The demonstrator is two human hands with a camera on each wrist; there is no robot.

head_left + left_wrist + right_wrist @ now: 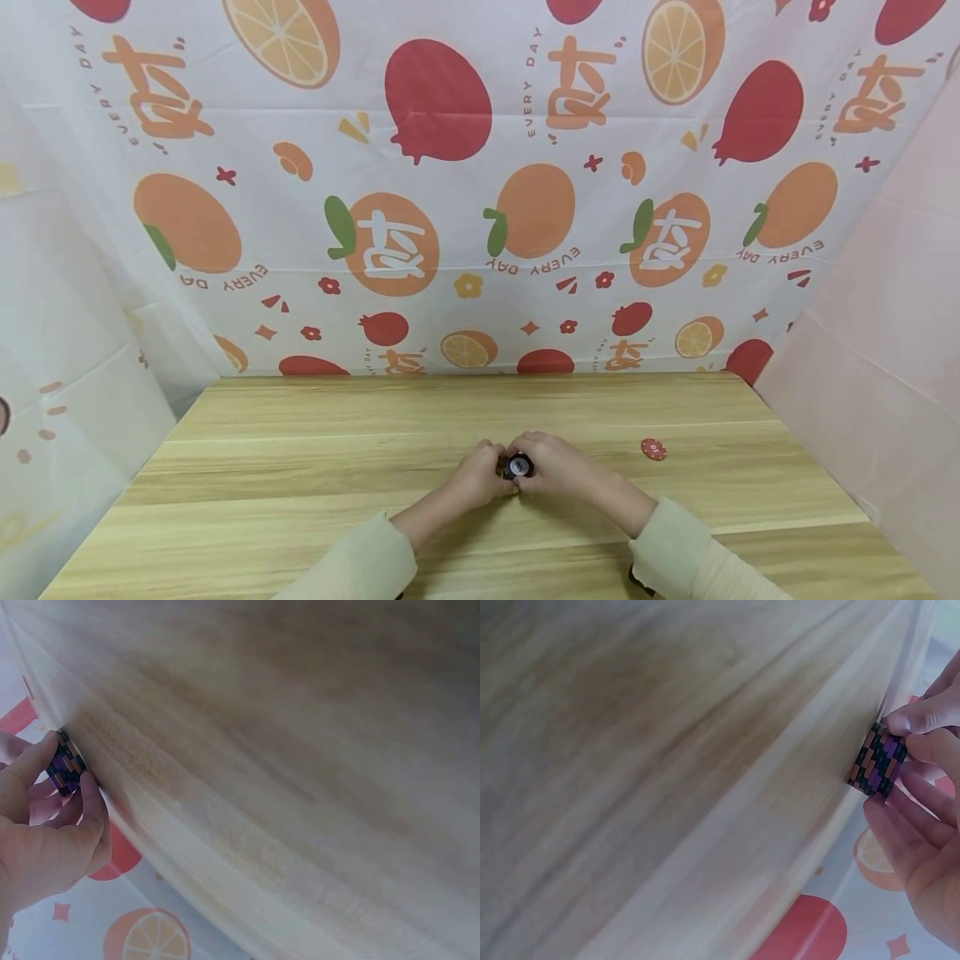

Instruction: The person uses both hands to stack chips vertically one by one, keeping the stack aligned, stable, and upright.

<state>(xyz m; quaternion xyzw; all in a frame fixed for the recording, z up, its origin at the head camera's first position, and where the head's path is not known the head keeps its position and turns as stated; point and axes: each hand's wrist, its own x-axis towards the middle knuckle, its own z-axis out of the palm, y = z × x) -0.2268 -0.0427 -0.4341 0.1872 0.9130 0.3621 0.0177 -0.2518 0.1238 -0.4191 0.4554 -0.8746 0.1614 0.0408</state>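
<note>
A short stack of dark poker chips (519, 467) stands at the middle of the table, a pale label on its top chip. My left hand (476, 478) grips it from the left, and my right hand (557, 465) holds the other side. In the left wrist view, thumb and fingers of the left hand (52, 851) pinch the chip stack (67, 766), whose edges show orange and purple blocks. The right wrist view has the right hand (930, 862) with its fingertips at the top and bottom of the chip stack (879, 761).
A red poker chip (653, 449) lies flat on the wooden table (300, 450), right of the hands. Behind the table's back edge hangs a fruit-print cloth (465, 192), with more pale cloth on both sides. Dark objects peek out by the sleeves.
</note>
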